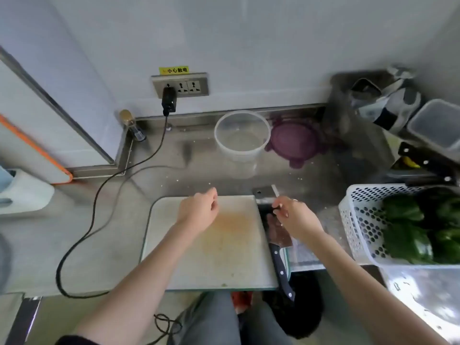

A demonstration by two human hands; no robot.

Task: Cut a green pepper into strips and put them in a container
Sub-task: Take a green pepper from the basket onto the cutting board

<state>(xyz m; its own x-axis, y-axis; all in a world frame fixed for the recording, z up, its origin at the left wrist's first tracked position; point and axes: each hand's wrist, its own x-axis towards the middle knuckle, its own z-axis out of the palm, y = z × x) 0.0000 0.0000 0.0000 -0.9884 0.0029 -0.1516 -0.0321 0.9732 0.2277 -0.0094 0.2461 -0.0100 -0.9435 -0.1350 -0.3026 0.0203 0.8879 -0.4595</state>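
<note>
Green peppers (408, 227) heaped in the white perforated basket (358, 220) at the right; none out on the cutting board (224, 245) yet, so no cutting begun, by the look of it. Clear round container (242, 138) standing lidless at the back of the surface (99, 220), purple lid (293, 143) just beside it. Cleaver (275, 230) lying along the board's right edge, blade away, handle jutting past the near edge of the surface: easily knocked off by a forearm or a knee, likely onto the legs below. Right hand (296, 217) low over the blade, fingers (280, 207) curled, perhaps pinching its spine, though too blurred to tell; a slip there could mean a cut. Left hand (199, 210) hovering over the board, fingers loosely curled, holding nothing. Black power cord (94, 207) trailing across the surface to the left, a possible snag.
</note>
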